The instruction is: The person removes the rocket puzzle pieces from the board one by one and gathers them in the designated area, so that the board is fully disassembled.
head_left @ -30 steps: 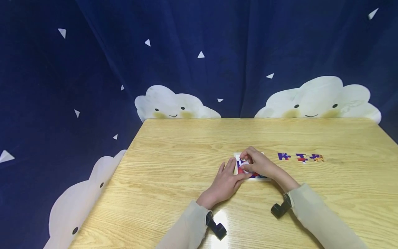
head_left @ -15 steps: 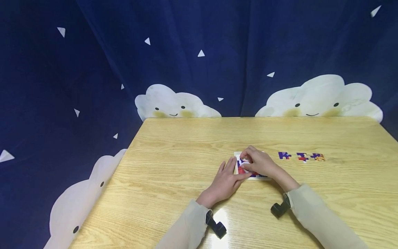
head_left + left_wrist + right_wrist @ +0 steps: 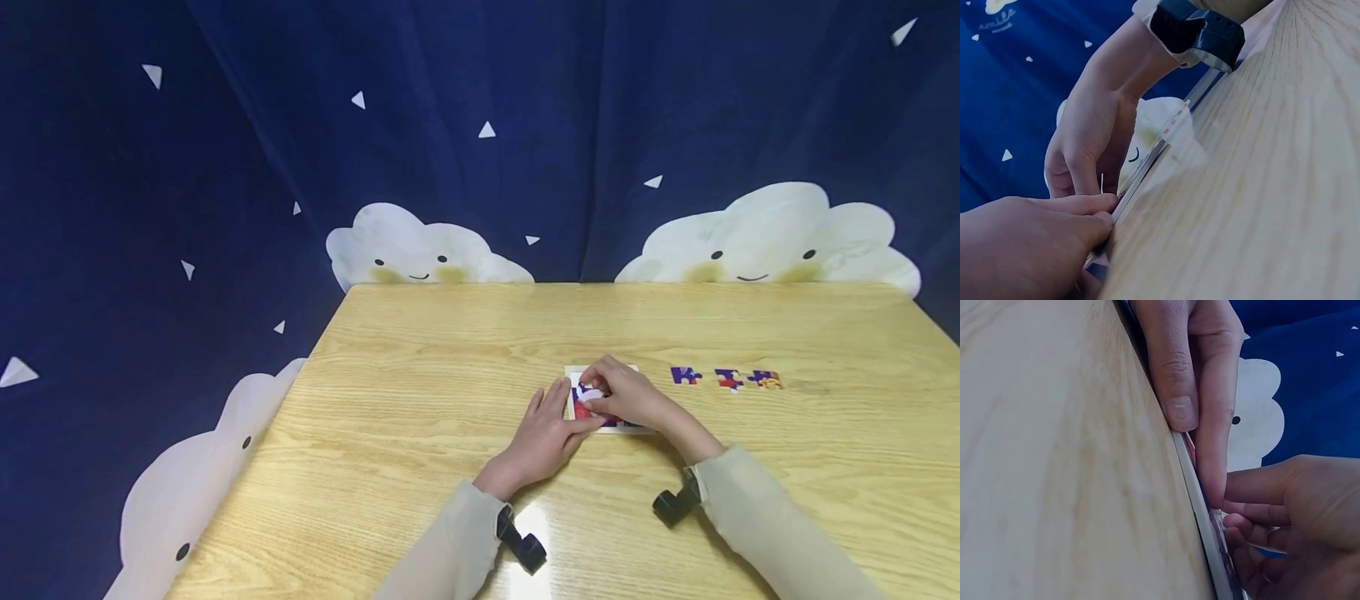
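Head view: my right hand [image 3: 628, 395] curls over the puzzle tray [image 3: 633, 431], gripping or not, I cannot tell; my left hand [image 3: 543, 435] lies straight-fingered at its edge. The loose pieces [image 3: 727, 381] seem light, stiff, best pinched edgewise; they lie toward my right's three o'clock, the tray toward my left's two.

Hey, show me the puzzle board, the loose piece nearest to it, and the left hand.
Puzzle board [image 3: 576, 369]: head view, on its pale upper rim.
Loose piece [image 3: 680, 375]: head view, on its purple body.
Left hand [image 3: 542, 438]: head view, on the back of the hand.
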`<state>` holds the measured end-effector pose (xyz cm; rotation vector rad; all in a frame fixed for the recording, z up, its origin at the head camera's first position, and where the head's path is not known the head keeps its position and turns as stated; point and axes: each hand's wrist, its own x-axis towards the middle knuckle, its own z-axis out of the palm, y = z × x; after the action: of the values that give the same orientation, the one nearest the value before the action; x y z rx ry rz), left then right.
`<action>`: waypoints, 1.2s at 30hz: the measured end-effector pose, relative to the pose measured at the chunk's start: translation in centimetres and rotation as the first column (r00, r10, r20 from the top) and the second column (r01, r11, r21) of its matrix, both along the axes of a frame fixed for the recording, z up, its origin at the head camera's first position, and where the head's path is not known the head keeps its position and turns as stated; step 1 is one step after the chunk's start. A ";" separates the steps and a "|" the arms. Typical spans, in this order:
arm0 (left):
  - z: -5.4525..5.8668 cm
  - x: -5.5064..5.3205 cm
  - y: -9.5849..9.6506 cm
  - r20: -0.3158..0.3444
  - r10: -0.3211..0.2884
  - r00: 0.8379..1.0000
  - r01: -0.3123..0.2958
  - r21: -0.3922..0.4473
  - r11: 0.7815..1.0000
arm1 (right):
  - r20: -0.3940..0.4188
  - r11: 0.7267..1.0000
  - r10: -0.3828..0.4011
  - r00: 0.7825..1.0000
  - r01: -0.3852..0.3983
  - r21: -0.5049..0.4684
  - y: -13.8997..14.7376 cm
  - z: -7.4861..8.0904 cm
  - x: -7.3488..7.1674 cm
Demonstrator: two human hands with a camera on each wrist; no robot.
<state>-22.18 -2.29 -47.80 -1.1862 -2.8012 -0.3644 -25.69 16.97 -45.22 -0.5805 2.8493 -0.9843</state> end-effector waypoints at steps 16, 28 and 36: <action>0.0 0.1 0.0 0.076 0.027 0.997 -0.029 0.033 0.999 | -0.047 0.998 -0.039 0.998 0.041 0.039 -0.4 0.3 0.3; 0.1 0.2 0.0 0.088 0.041 0.995 -0.045 0.051 0.998 | -0.143 0.996 -0.074 0.987 0.080 0.033 -0.4 -0.1 0.9; 0.1 0.2 0.0 0.059 0.033 0.998 -0.036 0.051 0.998 | -0.197 0.996 -0.091 0.976 0.085 -0.041 -0.4 -0.8 1.3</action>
<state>-21.98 -2.31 -47.75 -1.1326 -2.8386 -0.4729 -24.42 16.58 -46.03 -0.5912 3.0639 -1.0427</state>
